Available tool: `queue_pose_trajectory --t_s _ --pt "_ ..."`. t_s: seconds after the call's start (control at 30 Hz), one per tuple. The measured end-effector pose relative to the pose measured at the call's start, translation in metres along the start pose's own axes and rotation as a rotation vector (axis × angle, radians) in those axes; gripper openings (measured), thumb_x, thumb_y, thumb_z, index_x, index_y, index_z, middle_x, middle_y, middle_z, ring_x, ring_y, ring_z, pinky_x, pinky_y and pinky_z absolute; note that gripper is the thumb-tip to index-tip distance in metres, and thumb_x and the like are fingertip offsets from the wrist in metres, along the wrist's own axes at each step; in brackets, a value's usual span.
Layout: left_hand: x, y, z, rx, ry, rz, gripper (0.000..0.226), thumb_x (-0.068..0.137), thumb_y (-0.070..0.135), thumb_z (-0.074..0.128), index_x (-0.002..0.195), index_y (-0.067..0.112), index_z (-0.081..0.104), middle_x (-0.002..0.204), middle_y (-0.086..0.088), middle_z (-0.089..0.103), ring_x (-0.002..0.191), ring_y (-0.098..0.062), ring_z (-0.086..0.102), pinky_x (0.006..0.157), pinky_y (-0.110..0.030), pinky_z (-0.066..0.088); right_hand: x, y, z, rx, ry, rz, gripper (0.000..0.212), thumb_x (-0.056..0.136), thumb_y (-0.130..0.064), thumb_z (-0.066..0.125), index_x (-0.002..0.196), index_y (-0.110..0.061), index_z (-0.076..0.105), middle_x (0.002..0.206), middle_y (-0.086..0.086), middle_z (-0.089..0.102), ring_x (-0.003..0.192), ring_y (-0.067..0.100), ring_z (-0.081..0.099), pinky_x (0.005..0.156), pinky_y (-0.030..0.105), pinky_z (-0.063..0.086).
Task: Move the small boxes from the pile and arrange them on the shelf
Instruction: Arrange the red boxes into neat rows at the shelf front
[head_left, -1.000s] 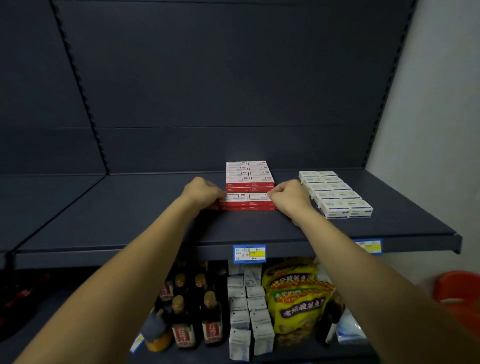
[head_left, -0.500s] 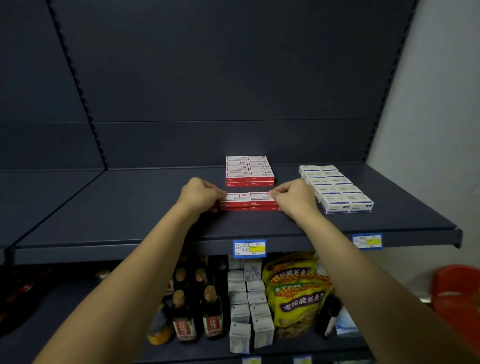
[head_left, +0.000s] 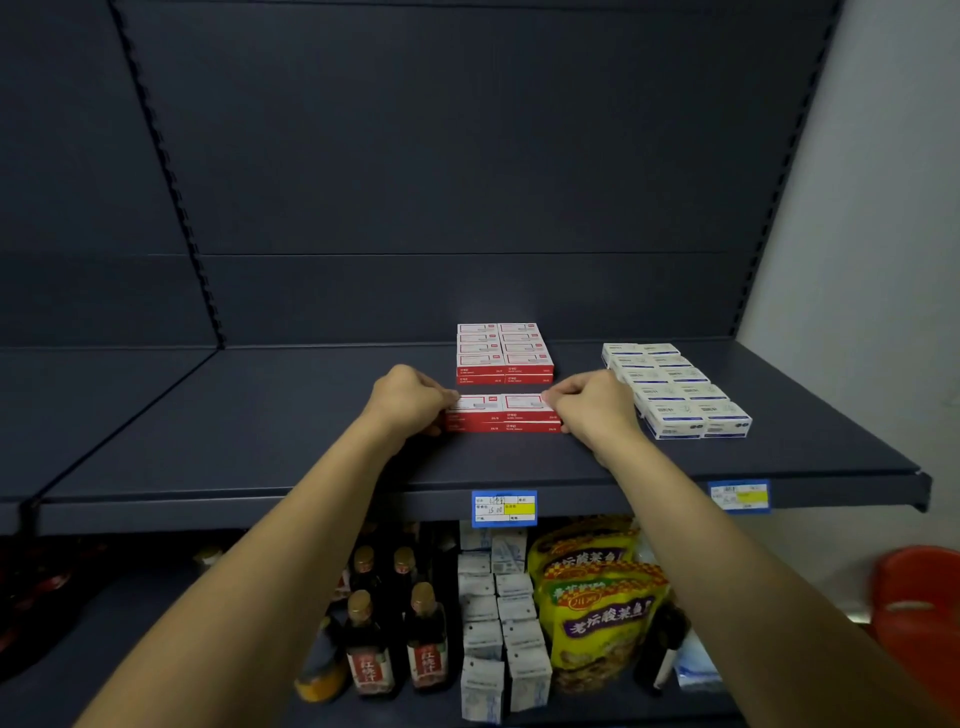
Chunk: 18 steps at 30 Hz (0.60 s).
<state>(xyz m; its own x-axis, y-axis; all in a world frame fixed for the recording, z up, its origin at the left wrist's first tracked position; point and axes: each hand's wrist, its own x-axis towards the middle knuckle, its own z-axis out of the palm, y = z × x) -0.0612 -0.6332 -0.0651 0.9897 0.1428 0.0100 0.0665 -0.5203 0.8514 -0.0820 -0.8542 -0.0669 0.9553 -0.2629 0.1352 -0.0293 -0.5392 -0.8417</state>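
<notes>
Change since a second ago: the front block of red boxes (head_left: 503, 414), gripped at its ends between the fingers of the left hand (head_left: 410, 402) and the right hand (head_left: 589, 410), now lies slightly nearer the rear red stack (head_left: 504, 353), the gap beyond the fingertips narrower. Both hands have moved a little further in over the shelf (head_left: 260, 441) with it.

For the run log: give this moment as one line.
left hand + right hand: grip front red boxes | shelf | gap to red stack behind
</notes>
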Motion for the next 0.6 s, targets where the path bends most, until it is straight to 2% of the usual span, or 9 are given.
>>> queue_pose_trajectory --t_s 0.1,0.2,0.3,0.37,0.47,0.6 --pt "-0.002 0.001 -0.001 0.013 -0.008 0.002 0.014 0.090 0.028 0.074 0.081 0.016 0.073 0.084 -0.004 0.074 0.067 -0.017 0.071 0.061 -0.025 0.054 -0.001 0.000 0.000 0.016 0.000 0.013 0.013 0.089 -0.028 0.073 0.094 -0.018 0.078 0.094 0.003 0.074 0.080 0.018 0.070 0.056 0.021 0.045" --pt "-0.003 0.001 -0.003 0.017 -0.038 0.006 0.015 0.091 0.028 0.073 0.081 0.017 0.073 0.086 -0.004 0.074 0.074 -0.019 0.073 0.067 -0.029 0.059 -0.001 0.001 -0.002 0.033 -0.022 0.019 0.010 0.088 -0.026 0.073 0.091 -0.017 0.077 0.092 0.002 0.074 0.074 0.014 0.067 0.056 0.021 0.045" --pt "-0.005 0.000 -0.004 0.009 -0.070 0.004 0.015 0.090 0.028 0.074 0.086 0.013 0.075 0.086 -0.004 0.075 0.077 -0.020 0.074 0.076 -0.035 0.063 -0.001 0.002 -0.005 0.040 -0.038 0.024 0.006 0.087 -0.023 0.073 0.085 -0.018 0.077 0.090 0.001 0.075 0.080 0.016 0.070 0.065 0.026 0.054" --pt "-0.007 -0.001 -0.005 -0.016 -0.086 0.008 0.014 0.089 0.024 0.075 0.086 0.010 0.076 0.086 -0.007 0.076 0.076 -0.021 0.074 0.077 -0.037 0.063 -0.003 0.003 -0.007 0.040 -0.049 0.030 0.006 0.086 -0.022 0.074 0.084 -0.018 0.077 0.088 0.001 0.075 0.079 0.016 0.071 0.070 0.029 0.058" --pt "-0.013 -0.003 -0.006 -0.046 -0.092 0.015 0.014 0.088 0.021 0.076 0.084 0.007 0.076 0.086 -0.010 0.077 0.077 -0.023 0.074 0.074 -0.036 0.063 -0.007 0.002 -0.012 0.026 -0.077 0.043 0.006 0.086 -0.022 0.075 0.087 -0.016 0.077 0.085 0.000 0.075 0.070 0.012 0.069 0.057 0.021 0.050" --pt "-0.020 -0.006 -0.007 -0.051 -0.096 0.017 0.014 0.089 0.023 0.076 0.083 0.010 0.076 0.084 -0.007 0.077 0.083 -0.025 0.074 0.075 -0.035 0.063 -0.013 0.003 -0.016 0.030 -0.111 0.062 0.006 0.086 -0.024 0.076 0.087 -0.018 0.077 0.085 -0.002 0.075 0.073 0.011 0.071 0.060 0.021 0.051"
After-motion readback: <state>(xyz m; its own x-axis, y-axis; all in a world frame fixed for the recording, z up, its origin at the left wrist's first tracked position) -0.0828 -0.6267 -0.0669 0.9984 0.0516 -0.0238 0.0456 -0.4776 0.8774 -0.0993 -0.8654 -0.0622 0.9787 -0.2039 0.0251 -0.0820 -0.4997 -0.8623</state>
